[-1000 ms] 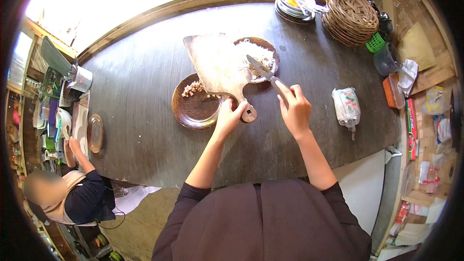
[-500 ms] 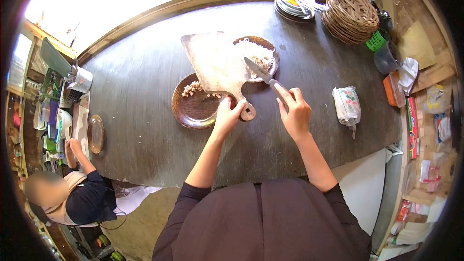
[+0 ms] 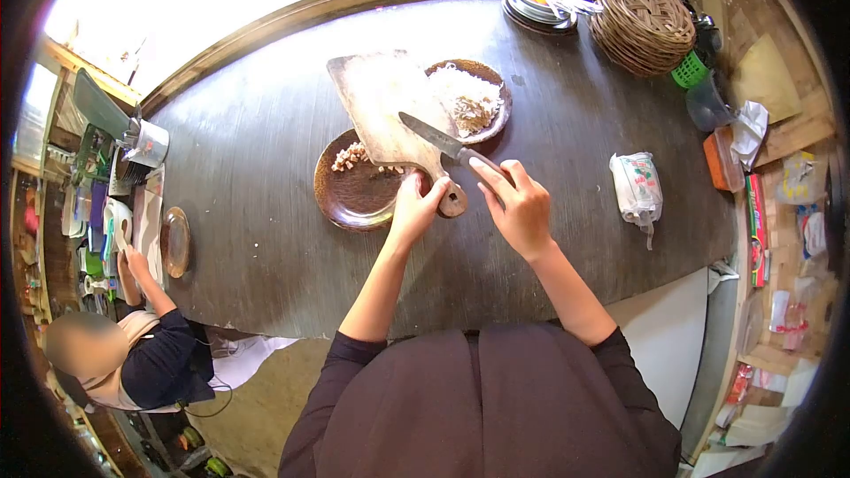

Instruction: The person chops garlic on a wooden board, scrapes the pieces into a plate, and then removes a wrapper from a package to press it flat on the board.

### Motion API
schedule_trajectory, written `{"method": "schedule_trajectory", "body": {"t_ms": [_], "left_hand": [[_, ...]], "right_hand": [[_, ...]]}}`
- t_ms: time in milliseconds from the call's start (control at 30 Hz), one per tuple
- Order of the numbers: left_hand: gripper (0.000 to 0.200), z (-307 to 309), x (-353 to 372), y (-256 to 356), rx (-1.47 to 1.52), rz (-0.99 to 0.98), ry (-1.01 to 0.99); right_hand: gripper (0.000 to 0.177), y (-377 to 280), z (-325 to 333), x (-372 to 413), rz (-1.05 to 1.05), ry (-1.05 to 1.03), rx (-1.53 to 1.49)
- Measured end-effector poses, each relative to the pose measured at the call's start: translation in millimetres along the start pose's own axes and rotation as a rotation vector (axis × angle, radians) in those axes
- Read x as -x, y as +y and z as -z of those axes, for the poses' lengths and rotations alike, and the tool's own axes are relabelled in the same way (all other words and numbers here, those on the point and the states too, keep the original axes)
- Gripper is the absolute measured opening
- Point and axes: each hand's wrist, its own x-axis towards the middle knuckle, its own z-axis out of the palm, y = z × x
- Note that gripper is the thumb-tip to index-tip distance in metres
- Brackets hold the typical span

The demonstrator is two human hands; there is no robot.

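My left hand [image 3: 418, 211] grips the handle end of a wooden cutting board [image 3: 385, 102], which is held above two brown plates. In my right hand [image 3: 522, 212] is a knife [image 3: 431, 134], its blade over the board's lower right part and pointing up and left. Under the board's left side, a brown plate [image 3: 350, 204] holds small diced light-brown pieces [image 3: 348, 158]. Partly hidden behind the board's right side, a second brown plate [image 3: 506, 111] carries a heap of white shreds [image 3: 469, 97].
A wrapped white packet [image 3: 636, 190] lies on the dark table [image 3: 567, 257] to the right. Stacked plates [image 3: 538, 4] and woven baskets [image 3: 642, 22] stand at the back right. At left are a small brown dish [image 3: 175, 243], a cutlery tub [image 3: 150, 146] and another person [image 3: 164, 358].
The knife and my right hand have moved left, bringing the blade from the board's right edge to over its surface. The cutting board has shifted only slightly.
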Motion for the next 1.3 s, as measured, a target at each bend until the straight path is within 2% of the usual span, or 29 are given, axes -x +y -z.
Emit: {"method": "schedule_trajectory", "body": {"t_ms": [167, 300, 400, 533, 633, 833, 933, 1033, 1167, 1300], "left_hand": [[0.031, 1.4, -0.6, -8.9, -0.005, -0.004, -0.017], [0.028, 0.2, 0.0, -5.6, -0.034, -0.006, 0.000], [0.028, 0.9, 1.6, 2.7, -0.006, 0.051, 0.000], [0.031, 3.4, 1.4, -0.8, 0.041, 0.027, 0.009], [0.031, 4.6, 2.6, 3.6, 0.017, 0.009, 0.027], [0.025, 8.6, 12.9, 10.8, 0.019, 0.017, -0.007], [0.024, 17.8, 28.4, 20.4, 0.114, 0.044, -0.048], [0.027, 37.7, 46.5, 24.5, 0.159, 0.072, -0.054], [0.025, 71.5, 83.4, 42.7, 0.194, 0.109, -0.210], [0.025, 86.9, 118.1, 54.8, 0.079, 0.170, -0.336]], "right_hand": [[0.044, 19.8, -6.5, 1.2, -0.118, 0.026, 0.093], [0.042, 0.4, 15.9, 7.1, -0.024, 0.018, -0.014], [0.042, -3.1, 14.8, 18.8, -0.055, -0.002, -0.018], [0.043, 8.9, 8.6, 22.5, -0.130, 0.019, 0.101], [0.045, 14.5, 8.7, 21.4, -0.157, 0.072, 0.073], [0.043, 8.9, 9.0, 25.6, -0.127, 0.010, 0.111], [0.045, 15.2, 15.8, 28.2, -0.275, 0.110, -0.020], [0.044, 20.2, 28.2, 38.3, -0.320, 0.235, -0.117], [0.039, 23.7, 47.9, 67.5, -0.359, 0.270, -0.193], [0.040, 21.5, 58.0, 101.2, -0.407, 0.290, -0.184]]}}
